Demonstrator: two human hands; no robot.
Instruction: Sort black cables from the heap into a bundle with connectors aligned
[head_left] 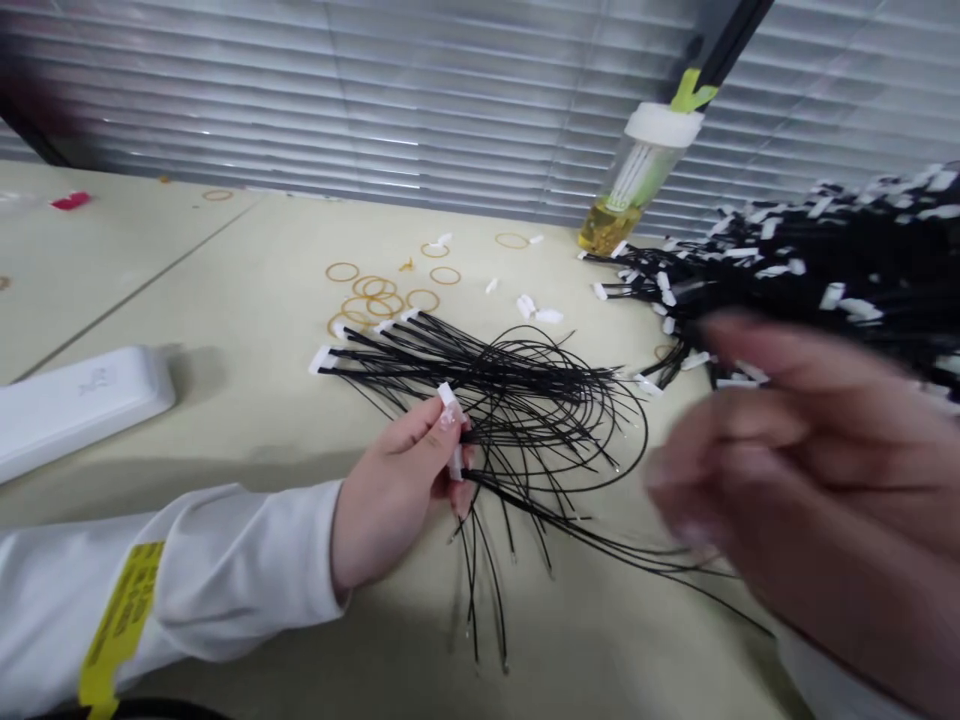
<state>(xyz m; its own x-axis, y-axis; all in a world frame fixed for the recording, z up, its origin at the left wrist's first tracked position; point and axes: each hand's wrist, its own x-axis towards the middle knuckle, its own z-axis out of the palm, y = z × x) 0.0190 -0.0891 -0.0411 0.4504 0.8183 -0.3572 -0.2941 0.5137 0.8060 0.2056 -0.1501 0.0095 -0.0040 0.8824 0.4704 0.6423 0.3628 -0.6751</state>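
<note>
My left hand [401, 480] pinches white connectors [456, 462] with thin black wires running from them to the right. Just beyond it, several bundles of black wires [510, 375] lie on the table, their white connectors at the left end and loose wire ends curling at the right. My right hand [787, 460] is raised at the right, close to the camera and smeared by motion; its fingers look bent, and whether they hold anything cannot be made out. Some wires from the left hand stretch toward the space beneath it.
Rubber bands [379, 293] and small white connectors [549, 315] lie behind the bundles. A large pile of black wires [862, 270] fills the right back. A lidded tube [634, 180] leans by the blinds. A white device [82, 405] rests at the left.
</note>
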